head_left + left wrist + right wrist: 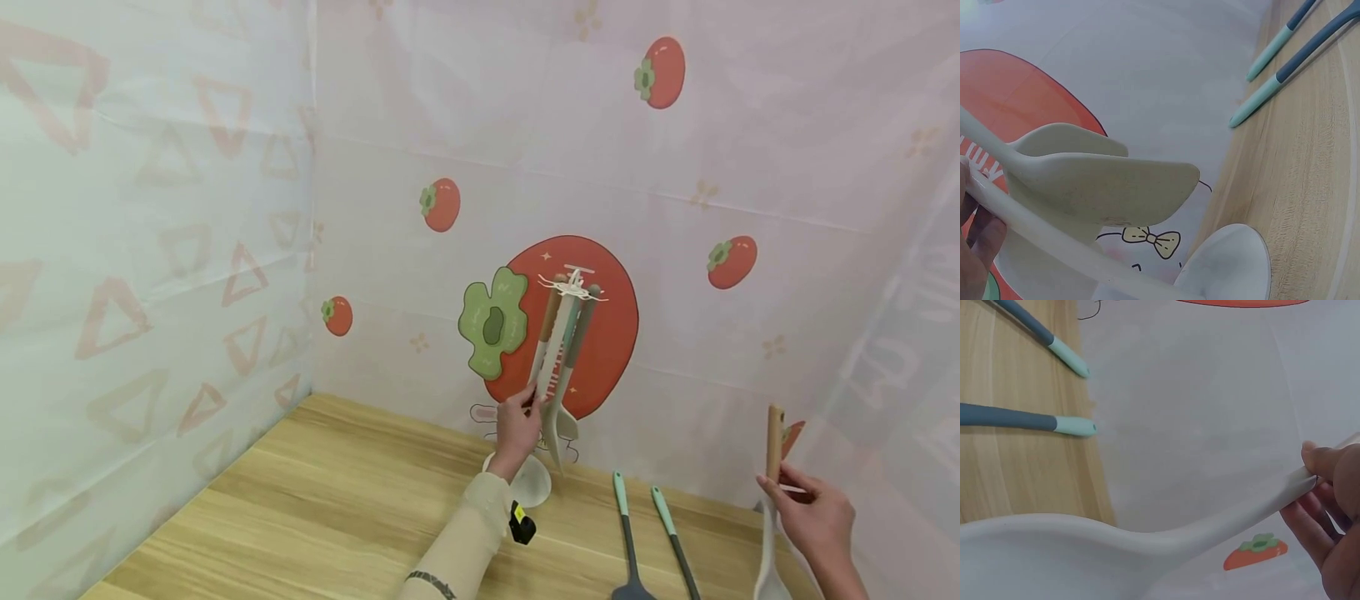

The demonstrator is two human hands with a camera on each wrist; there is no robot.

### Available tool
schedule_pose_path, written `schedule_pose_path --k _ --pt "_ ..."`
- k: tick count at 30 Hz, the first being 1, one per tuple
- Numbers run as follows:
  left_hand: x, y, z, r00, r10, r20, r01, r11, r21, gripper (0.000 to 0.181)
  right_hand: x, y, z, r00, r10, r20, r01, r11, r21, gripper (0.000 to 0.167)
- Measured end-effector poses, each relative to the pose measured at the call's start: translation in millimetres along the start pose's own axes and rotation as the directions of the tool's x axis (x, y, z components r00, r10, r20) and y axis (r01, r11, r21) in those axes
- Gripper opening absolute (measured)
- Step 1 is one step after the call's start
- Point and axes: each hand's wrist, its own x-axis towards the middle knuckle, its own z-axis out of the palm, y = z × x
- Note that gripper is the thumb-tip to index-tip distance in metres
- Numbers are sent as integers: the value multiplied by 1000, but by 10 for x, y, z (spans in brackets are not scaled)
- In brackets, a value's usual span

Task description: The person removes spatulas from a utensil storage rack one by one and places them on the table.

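My left hand [520,429] pinches the shaft of a white ladle [1047,237], whose round bowl shows low beside my forearm. Its wooden handle [551,315] reaches up to a white hook rack [573,286] on the wall. Other pale utensils [1110,187] hang there next to it; whether the ladle is on a hook I cannot tell. Over at the right, my right hand [817,512] grips a white cooking utensil [1229,528] near where its wooden handle [774,437] joins the shaft. That utensil stands handle up, its broad head cut off at the lower edge.
Two dark utensils with mint handles, one a turner [628,542], the other cut off by the view [675,533], lie on the wooden table [337,500] between my hands. Behind rises a wall sheet [375,250] printed with persimmons. A black device [522,525] shows at my left wrist.
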Motion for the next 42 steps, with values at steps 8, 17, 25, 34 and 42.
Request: schedule_pose_path --k 8,17,25,34,42 --pt "2 -30 8 1000 13 2 -13 1000 -2 37 -56 110 -28 998 32 59 -28 997 -68 42" --pt "13 -18 6 1000 26 -4 -26 1000 -13 37 -115 133 -44 991 35 128 -22 994 -105 48" --pt "7 -20 8 999 35 -7 -35 999 -5 37 -148 234 -36 982 77 171 -53 989 -139 52" --pt "-4 -5 -4 999 36 -3 -36 999 -5 37 -144 343 -16 964 153 216 -120 980 -160 57" --pt "-4 -12 -7 1000 -2 18 2 1000 -6 38 -184 459 17 948 184 260 -142 975 -172 60"
